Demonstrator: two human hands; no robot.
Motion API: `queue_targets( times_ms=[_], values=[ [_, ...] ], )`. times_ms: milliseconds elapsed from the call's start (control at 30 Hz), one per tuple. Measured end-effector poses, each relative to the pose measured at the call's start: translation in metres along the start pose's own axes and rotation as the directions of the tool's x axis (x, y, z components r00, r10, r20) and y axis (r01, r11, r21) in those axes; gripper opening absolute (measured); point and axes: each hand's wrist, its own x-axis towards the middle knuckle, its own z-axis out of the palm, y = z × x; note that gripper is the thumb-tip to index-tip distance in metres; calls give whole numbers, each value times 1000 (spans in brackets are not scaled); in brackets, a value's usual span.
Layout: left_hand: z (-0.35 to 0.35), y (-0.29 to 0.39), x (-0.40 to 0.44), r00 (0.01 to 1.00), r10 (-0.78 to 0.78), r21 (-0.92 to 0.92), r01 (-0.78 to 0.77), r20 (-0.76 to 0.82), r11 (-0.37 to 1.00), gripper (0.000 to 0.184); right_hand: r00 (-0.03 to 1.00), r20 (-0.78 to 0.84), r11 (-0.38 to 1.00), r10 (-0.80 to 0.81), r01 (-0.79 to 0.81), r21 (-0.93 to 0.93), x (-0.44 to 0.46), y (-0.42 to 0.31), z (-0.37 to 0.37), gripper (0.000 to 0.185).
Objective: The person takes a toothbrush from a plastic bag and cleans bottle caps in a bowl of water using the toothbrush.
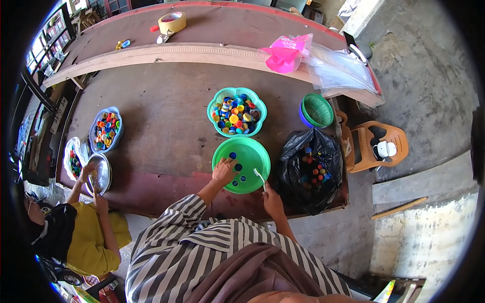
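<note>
A green basin [257, 151] with water and several dark blue caps [243, 179] stands near the table's front edge. Over its left side is my left hand [225, 171], its fingertips at a dark cap [237, 167]; whether they grip it is too small to tell. My right hand [273, 201], at the basin's lower right, is closed on a white toothbrush [258, 175], whose head is over the basin. Just behind stands a scalloped green basket [214, 108] full of colourful caps. To the right, an open black plastic bag [290, 146] holds more caps.
At the left, a person [96, 227] has both hands at a metal bowl [107, 174], beside a blue basket [119, 134] of caps. Stacked bowls [318, 110] stand at the right. A raised ledge [202, 54] crosses behind, with tape [172, 22], pink plastic [288, 53] and clear bags [343, 70].
</note>
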Motion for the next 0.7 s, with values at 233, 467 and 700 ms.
queue_targets(
  times_ms=[233, 467, 700],
  values=[
    [6, -3, 1, 999, -21, 19, 20, 46, 1000, 39, 1000, 17, 998, 3, -2, -64, 0, -12, 0, 46],
    [11, -4, -11, 981, -11, -288, -46, -194, 957, 38, 996, -66, 969, -52, 34, -246, 32, -46, -2, 37],
    [10, -7, -23, 955, -69, -447, -71, -288, 891, 41, 987, -130, 960, -97, 59, -273, 38, -62, 4, 25]
  ],
)
